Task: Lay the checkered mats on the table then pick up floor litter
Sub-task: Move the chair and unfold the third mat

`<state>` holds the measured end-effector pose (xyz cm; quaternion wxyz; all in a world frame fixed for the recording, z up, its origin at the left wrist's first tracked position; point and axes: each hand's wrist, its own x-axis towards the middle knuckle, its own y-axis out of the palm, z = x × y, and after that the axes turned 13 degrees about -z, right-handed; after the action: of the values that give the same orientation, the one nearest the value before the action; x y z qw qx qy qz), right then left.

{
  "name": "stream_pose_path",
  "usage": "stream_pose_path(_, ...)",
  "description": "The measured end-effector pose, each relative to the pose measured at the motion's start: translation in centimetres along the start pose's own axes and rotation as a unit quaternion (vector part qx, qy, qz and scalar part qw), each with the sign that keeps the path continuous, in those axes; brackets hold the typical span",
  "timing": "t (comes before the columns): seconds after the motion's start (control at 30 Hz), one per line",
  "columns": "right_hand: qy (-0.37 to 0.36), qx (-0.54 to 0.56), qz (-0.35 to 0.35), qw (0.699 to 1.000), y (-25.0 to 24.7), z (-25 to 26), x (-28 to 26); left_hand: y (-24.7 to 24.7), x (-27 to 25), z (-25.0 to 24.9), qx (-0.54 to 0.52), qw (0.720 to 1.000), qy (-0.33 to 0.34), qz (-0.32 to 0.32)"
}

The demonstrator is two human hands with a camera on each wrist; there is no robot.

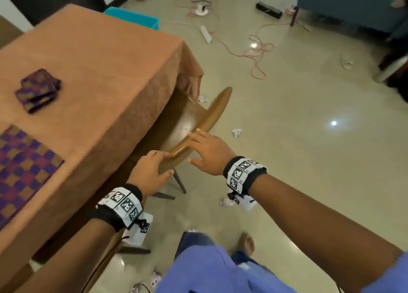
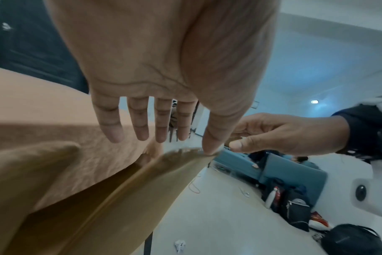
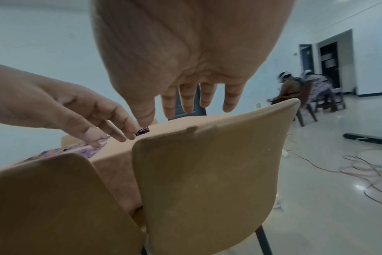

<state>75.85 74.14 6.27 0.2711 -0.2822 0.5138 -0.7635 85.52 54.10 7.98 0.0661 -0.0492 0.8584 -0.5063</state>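
Lying unfolded, checkered mat (image 1: 23, 167) covers table (image 1: 106, 56).

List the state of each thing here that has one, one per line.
Spread checkered mat: laid flat on the table.
Folded mats: stacked, still folded.
Chair: tucked against the table.
Left hand: open, on the chair back.
Right hand: open, touching the chair back.
Crumpled paper: on the floor.

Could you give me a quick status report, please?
Both hands open on chair back. One mat laid, others folded. Litter on floor.
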Motion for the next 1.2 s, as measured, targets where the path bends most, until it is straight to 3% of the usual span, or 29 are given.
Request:
stream_pose_path(0.17, -0.054, -0.037, 0.03, 0.997, -1.7, -7.0, 3.1, 3.1, 3.2, -4.1, -0.013, 0.993, -0.113, -0.026)
stream_pose_path(0.27, -0.081, -0.042, 0.023, 0.996, -1.8, -11.5, 5.2, 4.4, 5.6, -5.3, 0.006, 0.99, -0.139, -0.013)
stream_pose_path(0.33, -0.136, -0.033, 0.033, 0.99, -1.9, -14.8, 7.2, 5.0, 8.0, -6.0, -0.014, 0.987, -0.159, 0.008)
stream_pose_path(0.47, -0.263, -0.001, 0.136, 0.955, -2.2, -20.0, 12.7, 5.6, 13.1, -8.4, -0.045, 0.983, -0.171, 0.055)
stream_pose_path(0.77, -0.333, 0.058, 0.336, 0.879, -3.6, -25.6, 24.6, 5.9, 27.6, -12.2, -0.091, 0.96, -0.203, 0.171)
stream_pose_path(1.03, -0.366, 0.052, 0.34, 0.865, -2.7, -29.3, 40.4, 4.1, 38.2, -8.4, -0.133, 0.921, -0.365, 0.014)
stream_pose_path(1.2, -0.431, 0.056, 0.316, 0.844, -0.6, -29.1, 50.1, 3.5, 41.0, -4.9, -0.132, 0.858, -0.486, -0.103)
